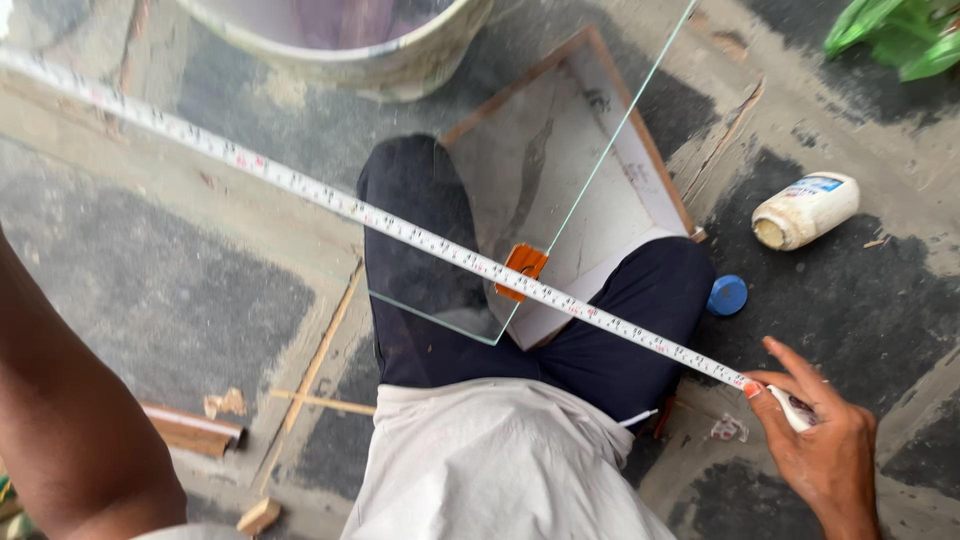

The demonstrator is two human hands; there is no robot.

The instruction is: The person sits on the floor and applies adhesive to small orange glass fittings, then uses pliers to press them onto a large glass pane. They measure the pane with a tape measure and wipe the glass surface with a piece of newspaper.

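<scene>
A white measuring tape (400, 228) stretches diagonally from the upper left to the lower right, across a clear glass pane (300, 120) that rests over my dark-trousered knees. My right hand (820, 440) grips the tape's white case at the lower right, thumb on the blade. Only my left forearm (70, 420) shows at the lower left; its hand is beyond the frame edge. A small orange piece (523, 268) sits under the tape by the glass's corner. Behind my legs lies a wooden picture frame (640, 130) with a pale backing board.
A large pale bucket (400, 60) stands at the top. On the patchy concrete floor a white bottle (805, 210) lies on its side, with a blue cap (727, 295) near my right knee. Green plastic (900, 35) is at top right. Wood strips (190, 430) lie lower left.
</scene>
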